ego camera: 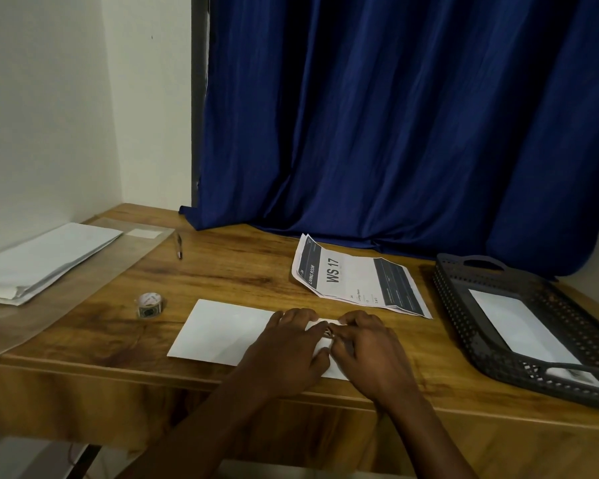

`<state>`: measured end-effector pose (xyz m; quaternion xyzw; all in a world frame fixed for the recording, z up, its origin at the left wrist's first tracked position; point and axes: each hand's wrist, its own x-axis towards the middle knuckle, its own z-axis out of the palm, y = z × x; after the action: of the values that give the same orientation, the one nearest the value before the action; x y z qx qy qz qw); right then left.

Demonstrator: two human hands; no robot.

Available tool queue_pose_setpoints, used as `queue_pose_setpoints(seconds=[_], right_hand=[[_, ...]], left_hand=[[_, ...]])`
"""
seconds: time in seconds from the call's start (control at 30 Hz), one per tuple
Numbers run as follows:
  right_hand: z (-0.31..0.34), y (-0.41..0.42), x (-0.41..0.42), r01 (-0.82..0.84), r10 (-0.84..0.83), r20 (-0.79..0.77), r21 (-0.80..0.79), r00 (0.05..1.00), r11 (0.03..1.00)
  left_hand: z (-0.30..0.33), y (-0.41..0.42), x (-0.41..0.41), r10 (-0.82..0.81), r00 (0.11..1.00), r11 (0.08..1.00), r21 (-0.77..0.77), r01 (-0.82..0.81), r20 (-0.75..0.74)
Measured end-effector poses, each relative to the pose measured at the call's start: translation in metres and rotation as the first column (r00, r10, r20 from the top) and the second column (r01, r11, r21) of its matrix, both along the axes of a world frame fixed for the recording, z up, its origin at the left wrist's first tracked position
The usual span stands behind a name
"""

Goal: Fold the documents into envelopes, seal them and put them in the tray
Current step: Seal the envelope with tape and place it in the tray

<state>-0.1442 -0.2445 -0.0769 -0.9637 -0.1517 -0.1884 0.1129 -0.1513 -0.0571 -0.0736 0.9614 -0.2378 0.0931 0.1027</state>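
From my remote seat, far left on the wooden desk I see a stack of white blank envelopes lying on a clear plastic sheet, well away from the work, presumably as the supply. A dark slim pen lies beyond it, and a small roll of printed round stickers stands just left of the white envelope being worked, near enough for quick sealing.

My left hand lies flat on that envelope with fingers fairly straight, pressing it down, I judge, so it cannot slide. My right hand has its fingers curled at the flap end, and it seems to pinch a small printed sticker against the paper, though the spot is dim and mostly covered.

Behind the hands lies a creased printed document headed "WS 17", unfolded and apart, likely waiting its turn. At the far right, the dark perforated plastic tray already holds one white finished envelope.
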Motion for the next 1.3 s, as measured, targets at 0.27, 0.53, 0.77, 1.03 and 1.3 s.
queue_pose_setpoints(seconds=[0.27, 0.53, 0.77, 1.03, 1.3], right_hand=[[0.000, 0.000, -0.002, 0.014, -0.019, 0.034, 0.126, 0.999, 0.992], [-0.002, -0.004, -0.003, -0.063, 0.059, 0.033, 0.156, 0.998, 0.986], [0.000, -0.003, -0.008, -0.084, 0.078, 0.042, 0.197, 0.996, 0.977], [0.004, -0.002, -0.010, -0.105, 0.098, 0.050, 0.158, 0.994, 0.982], [0.002, -0.002, -0.005, -0.059, 0.055, 0.049, 0.084, 0.997, 0.995]], left_hand=[[0.004, 0.001, -0.008, 0.023, 0.999, 0.994, -0.108, -0.027, -0.033], [0.007, 0.000, -0.009, 0.025, 0.996, 0.983, -0.181, -0.041, -0.089], [0.008, 0.000, -0.012, 0.030, 0.997, 0.959, -0.278, -0.048, -0.067], [0.003, 0.001, -0.008, 0.030, 0.999, 0.966, -0.255, -0.036, -0.026], [0.001, 0.001, -0.007, 0.027, 0.999, 0.983, -0.183, -0.019, 0.043]])
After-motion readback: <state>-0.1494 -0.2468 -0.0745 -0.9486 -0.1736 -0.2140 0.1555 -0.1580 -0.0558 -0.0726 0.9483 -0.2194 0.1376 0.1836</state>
